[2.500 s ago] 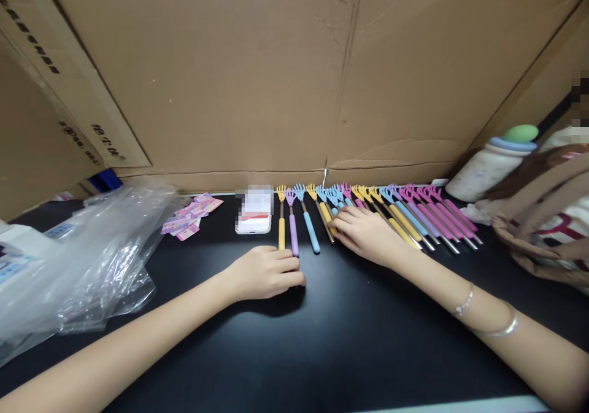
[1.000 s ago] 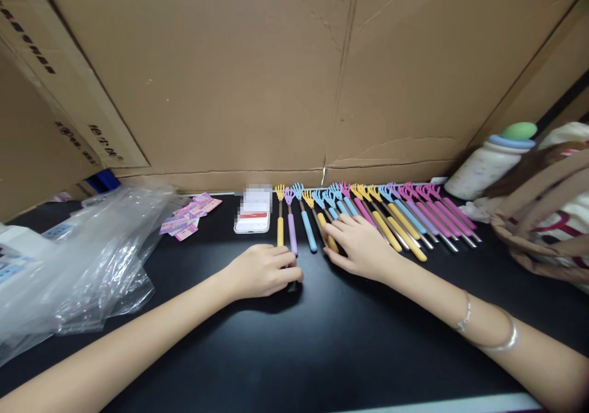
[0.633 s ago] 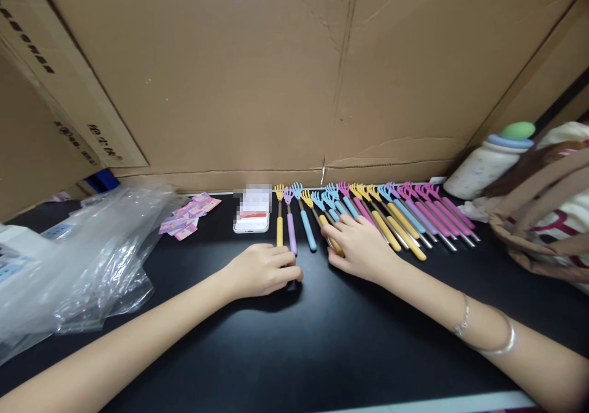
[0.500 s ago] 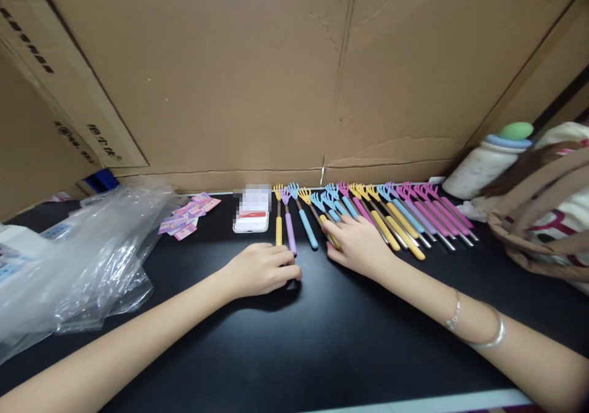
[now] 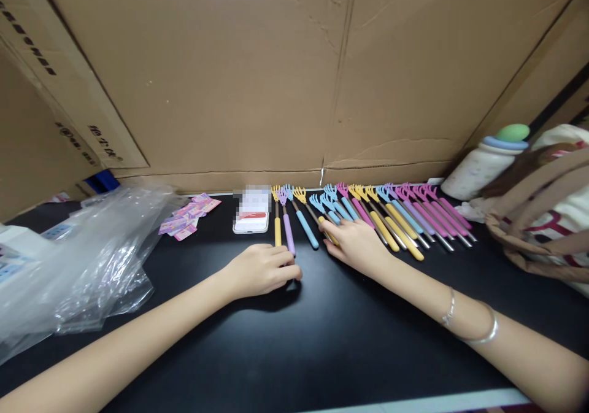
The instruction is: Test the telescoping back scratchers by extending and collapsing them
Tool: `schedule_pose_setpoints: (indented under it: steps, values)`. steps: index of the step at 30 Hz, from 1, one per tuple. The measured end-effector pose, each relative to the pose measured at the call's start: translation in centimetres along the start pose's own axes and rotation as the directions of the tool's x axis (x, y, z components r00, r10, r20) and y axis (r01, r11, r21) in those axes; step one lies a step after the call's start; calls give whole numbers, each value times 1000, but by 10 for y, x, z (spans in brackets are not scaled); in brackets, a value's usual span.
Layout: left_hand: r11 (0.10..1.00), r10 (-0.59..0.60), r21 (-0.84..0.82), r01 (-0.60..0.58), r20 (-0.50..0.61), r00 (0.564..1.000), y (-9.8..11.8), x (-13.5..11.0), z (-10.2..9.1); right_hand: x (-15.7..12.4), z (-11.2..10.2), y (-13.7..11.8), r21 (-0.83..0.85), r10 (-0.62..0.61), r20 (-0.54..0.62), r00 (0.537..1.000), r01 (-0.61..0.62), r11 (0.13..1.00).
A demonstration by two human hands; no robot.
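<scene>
A row of several back scratchers (image 5: pixel 391 213) with claw heads and yellow, purple, blue and pink grips lies along the cardboard wall on the black table (image 5: pixel 322 339). My right hand (image 5: pixel 356 245) lies flat with its fingers stretched over a yellow-grip scratcher (image 5: pixel 327 231) and the blue ones beside it. My left hand (image 5: pixel 263 270) rests on the table with curled fingers, its fingertips at the lower end of the purple scratcher (image 5: pixel 288 232). What those fingers hold, if anything, is hidden. A yellow scratcher (image 5: pixel 277 229) and a blue one (image 5: pixel 306 227) lie on either side of the purple one.
A white phone (image 5: pixel 251 213) lies left of the row, with pink cards (image 5: pixel 186 216) beyond it and crumpled clear plastic bags (image 5: pixel 78 266) at far left. A white bottle (image 5: pixel 483 164) and a tan-handled bag (image 5: pixel 543 216) stand at right. Cardboard (image 5: pixel 276 75) walls the back.
My right hand has slid leftward along the row, drawing a yellow and some blue scratchers toward the first three. My left hand has stayed put.
</scene>
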State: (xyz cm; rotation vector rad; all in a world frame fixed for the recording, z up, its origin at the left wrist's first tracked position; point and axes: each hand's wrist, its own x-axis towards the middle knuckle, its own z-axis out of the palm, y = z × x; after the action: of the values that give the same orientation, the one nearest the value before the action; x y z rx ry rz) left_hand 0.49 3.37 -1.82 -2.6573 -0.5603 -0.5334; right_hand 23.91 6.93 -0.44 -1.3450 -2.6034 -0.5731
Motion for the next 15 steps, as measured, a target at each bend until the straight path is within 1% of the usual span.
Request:
schedule_pose_setpoints:
  steps: [6,15]
  values:
    - [1000,-5,-6,5,-14,1000,1,2,-2,-1,-5,-2,24,-4,6,1000,4,1000]
    - [1000,18,12,-18,-15,1000,1,2,-2,-5,-5,-11,-54,41,1,999,-41,998]
